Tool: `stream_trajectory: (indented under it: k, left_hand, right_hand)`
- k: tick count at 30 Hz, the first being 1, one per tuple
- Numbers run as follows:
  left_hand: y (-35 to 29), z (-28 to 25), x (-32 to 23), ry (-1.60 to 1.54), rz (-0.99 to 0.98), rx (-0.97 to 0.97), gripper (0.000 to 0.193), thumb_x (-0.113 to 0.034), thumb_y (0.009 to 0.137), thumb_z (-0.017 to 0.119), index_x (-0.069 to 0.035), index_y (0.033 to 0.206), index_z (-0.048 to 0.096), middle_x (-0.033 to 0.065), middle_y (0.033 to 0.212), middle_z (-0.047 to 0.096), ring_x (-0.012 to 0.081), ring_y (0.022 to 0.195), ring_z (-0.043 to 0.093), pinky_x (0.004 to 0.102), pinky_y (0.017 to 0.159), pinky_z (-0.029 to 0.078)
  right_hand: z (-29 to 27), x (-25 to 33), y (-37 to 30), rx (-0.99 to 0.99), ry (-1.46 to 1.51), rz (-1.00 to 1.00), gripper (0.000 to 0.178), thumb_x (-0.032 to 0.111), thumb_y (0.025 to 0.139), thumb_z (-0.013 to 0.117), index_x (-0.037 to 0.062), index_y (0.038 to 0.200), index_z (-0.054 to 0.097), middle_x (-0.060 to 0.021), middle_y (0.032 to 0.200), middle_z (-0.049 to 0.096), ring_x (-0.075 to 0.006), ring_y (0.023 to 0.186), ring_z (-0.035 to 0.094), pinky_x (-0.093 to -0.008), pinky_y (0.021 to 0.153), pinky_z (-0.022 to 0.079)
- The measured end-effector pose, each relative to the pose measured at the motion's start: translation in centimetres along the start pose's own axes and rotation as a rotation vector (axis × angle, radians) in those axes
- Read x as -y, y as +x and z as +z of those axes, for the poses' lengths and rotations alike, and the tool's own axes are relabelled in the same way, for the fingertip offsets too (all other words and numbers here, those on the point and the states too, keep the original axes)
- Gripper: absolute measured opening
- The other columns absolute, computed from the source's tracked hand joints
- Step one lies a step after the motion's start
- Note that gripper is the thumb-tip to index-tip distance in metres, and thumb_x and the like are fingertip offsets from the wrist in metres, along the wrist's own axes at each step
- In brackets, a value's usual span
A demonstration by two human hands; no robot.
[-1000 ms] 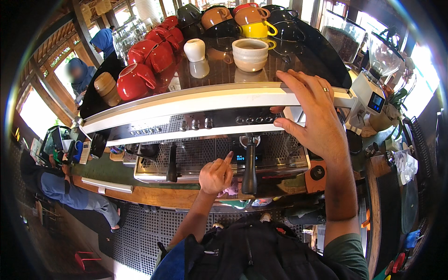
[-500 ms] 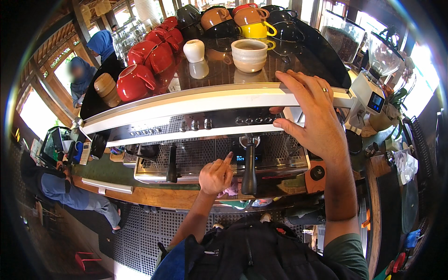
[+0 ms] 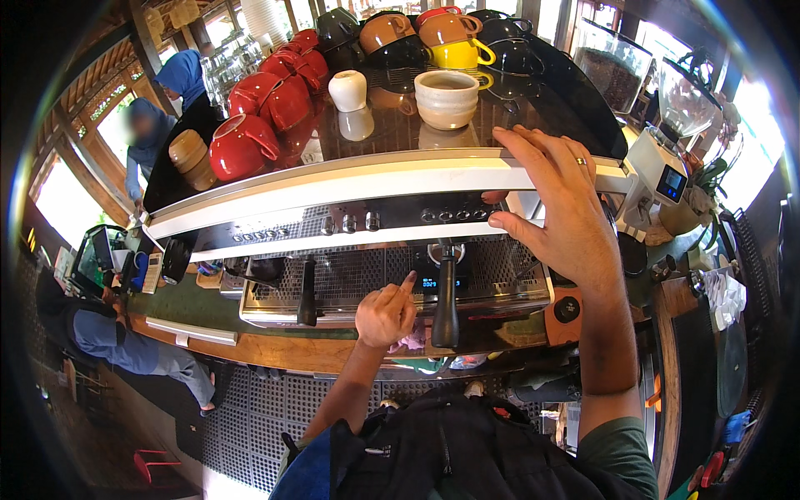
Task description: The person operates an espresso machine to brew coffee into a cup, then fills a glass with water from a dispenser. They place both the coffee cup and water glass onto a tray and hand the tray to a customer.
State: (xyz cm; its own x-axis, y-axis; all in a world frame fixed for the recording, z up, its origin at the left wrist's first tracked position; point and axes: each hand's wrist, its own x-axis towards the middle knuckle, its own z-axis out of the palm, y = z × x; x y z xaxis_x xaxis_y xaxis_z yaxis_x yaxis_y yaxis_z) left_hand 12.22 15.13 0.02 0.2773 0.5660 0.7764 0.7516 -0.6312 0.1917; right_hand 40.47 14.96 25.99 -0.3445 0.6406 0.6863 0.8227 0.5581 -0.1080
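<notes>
Red cups [image 3: 268,107] clustered at rear left, yellow cup [image 3: 457,55] and cream bowl [image 3: 447,98] near centre — white jar [image 3: 347,90] between them. Grinder [image 3: 667,167] at right (hopper clear). Seated person in blue [image 3: 112,337] — lower left.

There is one view, from a camera worn on the person's head. It looks steeply down and forward over the front of an espresso machine [image 3: 392,250], close enough that the machine fills the middle of the picture. The machine's top, crowded with cups [image 3: 275,100], lies toward the upper edge; the person's own dark apron and the floor mat [image 3: 250,417] lie at the lower edge. Both forearms come in from below, with the left hand [image 3: 385,315] and the right hand [image 3: 558,208] near the centre. The wide fisheye lens bends the machine's straight front rail and darkens the corners.
</notes>
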Motion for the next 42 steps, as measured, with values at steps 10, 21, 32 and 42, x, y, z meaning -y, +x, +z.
stream_trajectory:
  k: [10, 21, 32, 42]
  left_hand:
    - [0.07, 0.02, 0.02, 0.001, 0.010, -0.006, 0.051, -0.005, 0.085, 0.071, 0.000, 0.135, 0.078, 0.0027, 0.070, 0.056, 0.0181, 0.053, 0.054, 0.0328, 0.052, 0.050]
    - [-0.03, 0.13, 0.09, -0.001, 0.013, -0.014, 0.051, -0.005, 0.084, 0.071, 0.000, 0.135, 0.078, 0.0028, 0.070, 0.056, 0.0182, 0.053, 0.054, 0.0329, 0.052, 0.050]
    - [0.05, 0.03, 0.00, 0.000, 0.012, -0.013, 0.051, -0.005, 0.084, 0.072, 0.000, 0.134, 0.078, 0.0032, 0.070, 0.056, 0.0186, 0.052, 0.053, 0.0330, 0.051, 0.050]
    - [0.04, 0.05, 0.06, -0.003, 0.020, -0.009, 0.050, -0.006, 0.084, 0.071, 0.001, 0.134, 0.078, 0.0032, 0.070, 0.056, 0.0187, 0.053, 0.053, 0.0330, 0.052, 0.049]
  right_hand:
    - [0.02, 0.01, 0.00, 0.005, -0.004, 0.008, 0.096, 0.022, 0.073, 0.097, 0.0146, 0.159, 0.056, -0.0176, 0.152, 0.059, -0.0404, 0.142, 0.051, -0.0525, 0.122, 0.039]
    - [-0.06, 0.08, 0.03, 0.000, -0.009, -0.002, 0.095, 0.022, 0.073, 0.097, 0.0143, 0.160, 0.056, -0.0168, 0.153, 0.058, -0.0405, 0.142, 0.051, -0.0525, 0.123, 0.037]
    - [-0.04, -0.01, -0.01, 0.006, -0.002, 0.001, 0.096, 0.022, 0.073, 0.097, 0.0144, 0.160, 0.056, -0.0166, 0.153, 0.058, -0.0403, 0.143, 0.050, -0.0523, 0.123, 0.037]
    - [-0.15, -0.05, 0.06, 0.016, -0.002, -0.005, 0.095, 0.021, 0.074, 0.097, 0.0141, 0.160, 0.056, -0.0180, 0.152, 0.058, -0.0411, 0.142, 0.051, -0.0524, 0.123, 0.038]
